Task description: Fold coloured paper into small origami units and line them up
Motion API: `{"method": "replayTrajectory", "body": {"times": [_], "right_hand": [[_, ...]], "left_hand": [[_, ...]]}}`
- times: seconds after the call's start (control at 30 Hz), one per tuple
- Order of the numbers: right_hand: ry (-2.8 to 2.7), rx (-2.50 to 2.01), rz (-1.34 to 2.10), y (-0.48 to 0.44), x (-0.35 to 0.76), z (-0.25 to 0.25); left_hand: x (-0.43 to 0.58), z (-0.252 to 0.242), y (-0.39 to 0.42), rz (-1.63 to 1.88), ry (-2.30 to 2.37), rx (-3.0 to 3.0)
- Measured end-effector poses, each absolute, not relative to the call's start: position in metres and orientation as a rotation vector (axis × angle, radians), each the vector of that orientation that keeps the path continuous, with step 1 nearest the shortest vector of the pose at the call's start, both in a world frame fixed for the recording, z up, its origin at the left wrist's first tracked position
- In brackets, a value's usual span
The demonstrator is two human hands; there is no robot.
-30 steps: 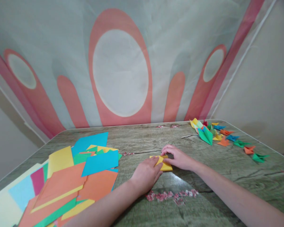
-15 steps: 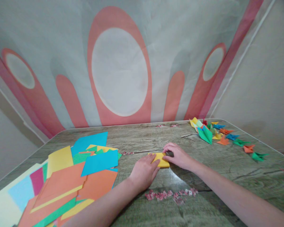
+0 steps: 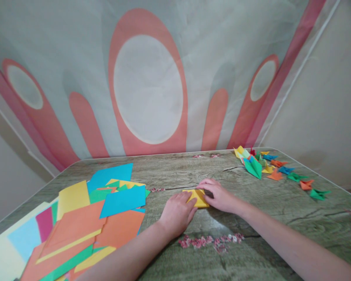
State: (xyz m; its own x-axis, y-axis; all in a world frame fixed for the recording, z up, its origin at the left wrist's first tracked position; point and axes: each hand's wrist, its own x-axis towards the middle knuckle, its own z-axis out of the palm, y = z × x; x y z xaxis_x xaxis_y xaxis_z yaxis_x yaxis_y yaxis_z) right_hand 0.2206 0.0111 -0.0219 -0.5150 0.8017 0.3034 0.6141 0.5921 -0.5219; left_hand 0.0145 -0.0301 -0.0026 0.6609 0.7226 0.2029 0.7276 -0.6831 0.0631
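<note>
A small folded yellow paper (image 3: 199,200) lies flat on the table between my two hands. My left hand (image 3: 178,212) rests over its left end, fingers on top and thumb along the near edge, holding it down. At the opposite side, my right hand (image 3: 218,195) has curled fingers at the far right corner and its thumb on the paper, gripping a flap or edge. Part of the paper is hidden under the fingers of both hands.
Loose sheets in orange, yellow, blue and green (image 3: 76,222) spread over the table's left side. At the right back stand a green paper plane (image 3: 253,168) and several small folded paper birds, among them a green paper bird (image 3: 319,194). A printed backdrop (image 3: 148,89) hangs behind the wooden-look table (image 3: 175,168).
My right hand has moved slightly left over the yellow paper, bringing its right edge inward. My left hand has stayed in place.
</note>
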Motion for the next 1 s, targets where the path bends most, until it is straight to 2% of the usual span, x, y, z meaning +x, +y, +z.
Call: {"method": "replayTrajectory", "body": {"times": [0.63,1.0], "right_hand": [[-2.630,-1.192,0.201,0.000,0.208,-0.009],[-2.558,-1.219,0.258,0.000,0.208,-0.015]], "left_hand": [[0.018,0.002,-0.044,-0.119,-1.335,-2.776],[0.021,0.000,-0.049,-0.020,-1.355,-2.758]]}}
